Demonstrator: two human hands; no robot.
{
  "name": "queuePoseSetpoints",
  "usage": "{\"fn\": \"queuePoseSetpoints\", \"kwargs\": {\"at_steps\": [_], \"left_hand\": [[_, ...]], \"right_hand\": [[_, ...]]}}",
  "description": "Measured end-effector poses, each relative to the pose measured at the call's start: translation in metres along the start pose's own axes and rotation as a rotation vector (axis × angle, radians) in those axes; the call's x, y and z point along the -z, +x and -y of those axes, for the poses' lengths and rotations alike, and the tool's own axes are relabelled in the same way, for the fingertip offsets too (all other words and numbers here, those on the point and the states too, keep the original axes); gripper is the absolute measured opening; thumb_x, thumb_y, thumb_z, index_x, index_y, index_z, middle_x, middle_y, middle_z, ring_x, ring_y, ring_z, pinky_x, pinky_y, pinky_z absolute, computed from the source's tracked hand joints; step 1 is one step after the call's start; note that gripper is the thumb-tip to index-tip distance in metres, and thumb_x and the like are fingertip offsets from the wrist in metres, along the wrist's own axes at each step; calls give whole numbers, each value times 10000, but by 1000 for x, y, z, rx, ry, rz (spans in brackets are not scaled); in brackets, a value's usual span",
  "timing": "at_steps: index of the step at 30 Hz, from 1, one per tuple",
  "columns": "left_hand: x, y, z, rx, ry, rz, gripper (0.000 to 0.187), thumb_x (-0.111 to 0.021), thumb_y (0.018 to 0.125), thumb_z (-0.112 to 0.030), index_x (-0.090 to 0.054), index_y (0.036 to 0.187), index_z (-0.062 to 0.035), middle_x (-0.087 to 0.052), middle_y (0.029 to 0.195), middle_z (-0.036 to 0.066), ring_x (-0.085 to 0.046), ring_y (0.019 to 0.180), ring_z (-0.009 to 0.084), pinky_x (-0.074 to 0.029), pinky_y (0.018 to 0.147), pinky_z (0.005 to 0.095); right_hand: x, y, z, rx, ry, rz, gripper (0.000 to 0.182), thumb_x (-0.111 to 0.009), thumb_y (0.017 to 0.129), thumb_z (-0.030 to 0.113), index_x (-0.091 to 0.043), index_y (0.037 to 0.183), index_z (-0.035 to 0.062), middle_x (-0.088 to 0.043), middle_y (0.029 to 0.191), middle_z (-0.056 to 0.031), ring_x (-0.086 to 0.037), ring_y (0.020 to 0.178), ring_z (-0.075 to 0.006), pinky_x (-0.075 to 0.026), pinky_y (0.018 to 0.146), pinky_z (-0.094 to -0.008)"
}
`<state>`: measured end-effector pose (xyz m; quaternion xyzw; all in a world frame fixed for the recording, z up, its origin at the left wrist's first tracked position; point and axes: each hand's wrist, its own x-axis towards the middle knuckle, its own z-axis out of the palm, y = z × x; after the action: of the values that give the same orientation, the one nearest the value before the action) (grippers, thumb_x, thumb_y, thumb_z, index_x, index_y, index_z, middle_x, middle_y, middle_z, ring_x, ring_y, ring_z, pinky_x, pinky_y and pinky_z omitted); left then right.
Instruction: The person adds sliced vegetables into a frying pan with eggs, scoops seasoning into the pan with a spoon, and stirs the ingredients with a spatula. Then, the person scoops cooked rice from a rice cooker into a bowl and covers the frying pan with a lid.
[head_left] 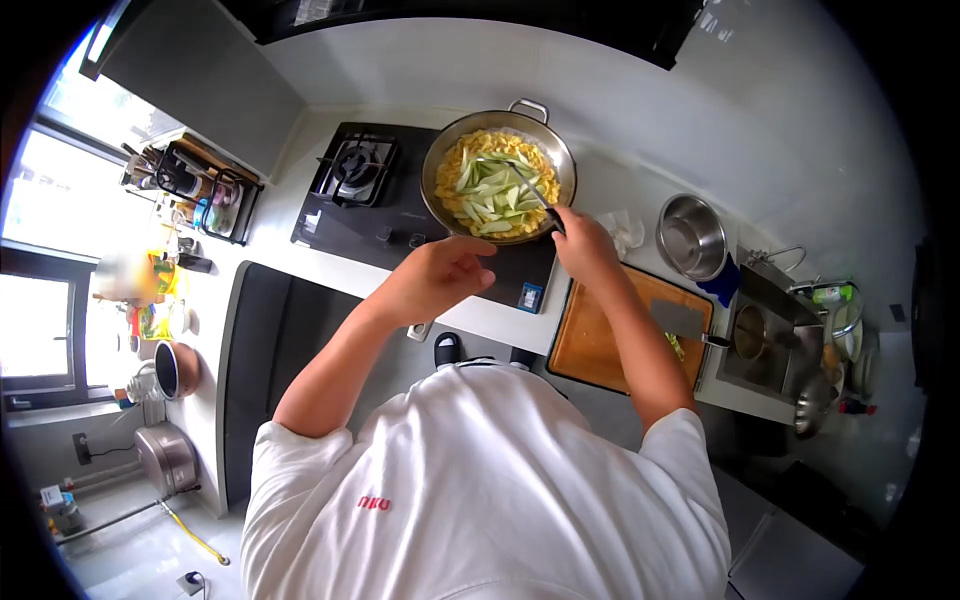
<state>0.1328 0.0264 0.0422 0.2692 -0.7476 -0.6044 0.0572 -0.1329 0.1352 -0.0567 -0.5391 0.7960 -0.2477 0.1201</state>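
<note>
A wide steel wok (428,190) stands on the stove's right burner, full of yellow scrambled egg (455,165) with pale green vegetable slices (490,195) heaped on top. My right hand (583,245) is closed around the black handle of a spatula (535,192). Its thin metal shaft slants over the wok's rim into the food, where the tip is hard to make out. Just in front of the wok's near rim, my left hand (445,275) is held with loosely curled fingers and the thumb apart, holding nothing.
Left of the wok is another burner (357,168). To the right are a steel bowl (691,238), a cutting board (600,335) with a cleaver (677,318) and green scraps, and the sink (762,365). A small blue item (530,297) lies at the stove's front edge.
</note>
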Motion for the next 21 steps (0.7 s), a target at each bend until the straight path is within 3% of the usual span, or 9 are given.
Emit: {"fn": "queuePoseSetpoints", "kwargs": {"at_steps": [2,3,6,9,12,15,18,21], "left_hand": [[14,-8,17,24,-13,-53,444,-744,1006,-207,-640,1359,42,-717,943,70,-671,875,111,-552,804,288],[20,-12,27,27,-32,-57,457,-750,1003,-220,-638,1358,45,-706,945,65,-652,867,106,-547,792,289],[29,-17,47,45,-61,-44,466,-750,1004,-239,-637,1354,48,-708,955,69,-654,870,115,-546,792,296],[31,-20,47,76,-47,-5,474,-750,1004,-259,-641,1349,48,-705,954,72,-659,868,131,-548,791,302],[32,-18,51,37,-36,18,484,-751,1004,-276,-642,1346,48,-707,957,75,-667,870,142,-553,798,310],[36,-18,54,29,2,9,482,-752,1002,-274,-643,1345,47,-717,972,82,-676,876,150,-558,810,314],[37,-20,66,18,-42,-20,481,-751,1002,-274,-643,1347,44,-727,979,88,-678,876,150,-560,815,313],[37,-20,71,34,-18,-19,474,-754,1001,-272,-648,1343,38,-732,976,92,-682,880,150,-562,817,312]], "right_hand": [[29,-12,20,-49,-11,46,459,-672,964,137,-603,1411,57,-721,1098,-256,-691,1029,-454,-557,880,-533],[38,-22,23,-124,-21,89,476,-705,957,130,-618,1418,50,-710,1227,-259,-669,1138,-442,-542,954,-497],[40,-37,17,-135,0,160,465,-705,966,145,-618,1406,23,-703,1256,-266,-666,1159,-443,-533,983,-494],[9,-23,14,-144,-52,135,456,-687,976,176,-615,1407,45,-719,1186,-254,-676,1117,-447,-537,965,-524],[-3,-6,22,-222,-22,107,474,-709,967,170,-619,1409,23,-704,1266,-259,-667,1167,-443,-529,1002,-491],[3,-19,16,-162,11,33,474,-712,967,169,-621,1410,29,-705,1271,-256,-663,1183,-438,-529,1006,-480],[46,-50,35,-209,13,147,471,-718,963,164,-626,1406,32,-707,1270,-250,-661,1191,-432,-527,1011,-471],[40,-51,32,-177,23,209,479,-722,959,155,-623,1413,39,-713,1248,-249,-676,1158,-429,-534,983,-468]]}}
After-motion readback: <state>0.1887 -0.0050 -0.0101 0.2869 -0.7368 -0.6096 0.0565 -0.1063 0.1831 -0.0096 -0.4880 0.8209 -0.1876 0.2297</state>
